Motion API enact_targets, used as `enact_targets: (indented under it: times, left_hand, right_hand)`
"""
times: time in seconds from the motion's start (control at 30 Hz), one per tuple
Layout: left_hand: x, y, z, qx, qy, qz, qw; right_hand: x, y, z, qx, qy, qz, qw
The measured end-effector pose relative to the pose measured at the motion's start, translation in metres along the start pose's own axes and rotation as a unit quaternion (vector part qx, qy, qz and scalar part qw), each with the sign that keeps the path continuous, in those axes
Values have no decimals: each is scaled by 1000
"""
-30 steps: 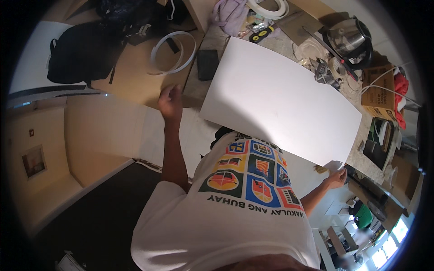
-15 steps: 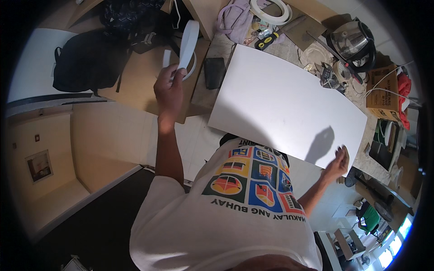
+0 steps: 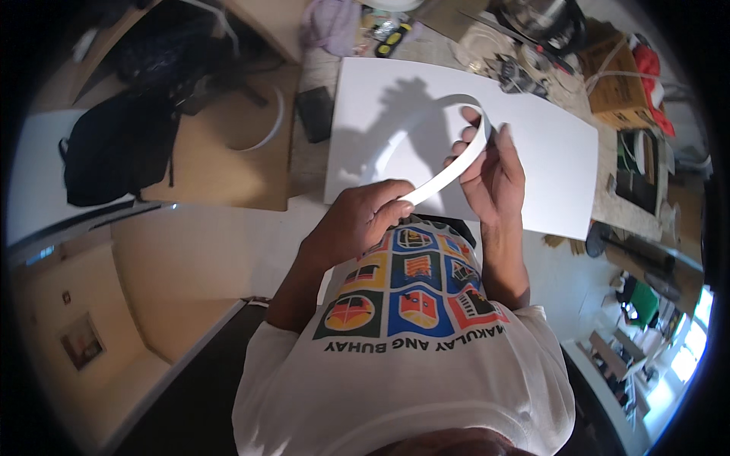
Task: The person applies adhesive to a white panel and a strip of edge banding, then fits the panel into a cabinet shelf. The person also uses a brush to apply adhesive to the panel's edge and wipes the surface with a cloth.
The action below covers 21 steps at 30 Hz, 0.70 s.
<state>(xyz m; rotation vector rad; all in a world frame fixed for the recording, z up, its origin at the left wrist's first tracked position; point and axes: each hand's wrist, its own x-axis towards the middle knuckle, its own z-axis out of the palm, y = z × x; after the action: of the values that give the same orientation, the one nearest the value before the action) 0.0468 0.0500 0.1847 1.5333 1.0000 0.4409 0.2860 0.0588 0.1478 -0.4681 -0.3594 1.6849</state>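
A narrow, flexible white strip (image 3: pixel 447 176) is bent into a loop above a large white board (image 3: pixel 551 159). One part of the strip is pinched between the thumb and fingers of my left hand (image 3: pixel 361 220), near the board's front edge. My right hand (image 3: pixel 490 178) is turned palm up, and the strip passes between its curled fingers and its raised thumb in a loose hold. Shadows of the hands and strip fall across the board's left part. Blur softens the loop's far side.
A curved white strip (image 3: pixel 277 125) shows over a brown panel (image 3: pixel 247 171) at left, beside a black backpack (image 3: pixel 118 148). Behind the board are a yellow-black tool (image 3: pixel 393 39), a kettle (image 3: pixel 536 19) and clutter. A cardboard box (image 3: pixel 620 83) stands at far right.
My left hand has come right and nearer from above the brown panel, bringing the strip. My right hand has moved left from the board's right corner and now holds the strip too. The view has shifted.
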Motion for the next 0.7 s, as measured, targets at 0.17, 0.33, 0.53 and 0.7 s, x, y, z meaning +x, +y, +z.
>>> enact_targets:
  times: [0.17, 0.33, 0.53, 0.7]
  left_hand:
    - [-10, -29, 3, 64, 34, -21, 997]
    - [-4, -48, -3, 135, -7, -66, 989]
    - [35, -69, 19, 338, -8, -134, 931]
    - [29, -100, 25, 304, 66, -121, 943]
  right_hand:
    - [-54, -59, -65, 39, 76, -201, 976]
    - [-144, -116, -140, -72, 219, -348, 909]
    - [-205, -125, -225, -211, 507, -277, 789]
    - [-222, -118, -243, -223, 532, -156, 802]
